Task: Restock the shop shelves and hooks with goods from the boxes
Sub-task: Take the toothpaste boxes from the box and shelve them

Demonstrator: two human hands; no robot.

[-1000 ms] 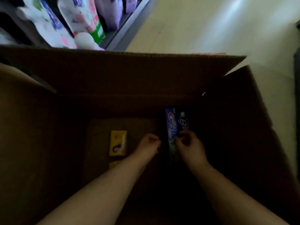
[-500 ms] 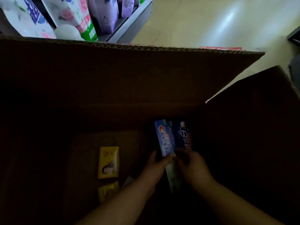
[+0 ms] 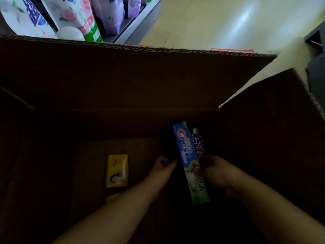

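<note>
Two bare arms reach down into a deep cardboard box (image 3: 123, 71), and most of its inside is lost in shadow; the near corners are just black. Left hand (image 3: 162, 167) hangs low beside the cartons with its fingers loosely curled, and whether they touch anything is hard to make out in the gloom. Right hand (image 3: 213, 170) is curled around the blue and green toothpaste carton (image 3: 189, 161), thumb across its face, gripping it near the middle. That carton stands tilted against the box's right side, and a darker carton (image 3: 197, 143) sits just behind it, touching, its lower end hidden by the right hand. Down on the box floor lies a yellow packet (image 3: 117, 170) with a printed portrait, and a second yellow scrap (image 3: 111, 197) peeks out below it, mostly covered by the left forearm. Beyond the far flap, a pale tiled floor (image 3: 219, 23) shines with glare. Up left, a shelf (image 3: 139, 20) holds white pouches with pink roses (image 3: 73, 13) and purple bags (image 3: 109, 14), cut off at the top edge. Writing: "Crest" reads clearly on the blue carton; white characters on the dark one are too small to read.
</note>
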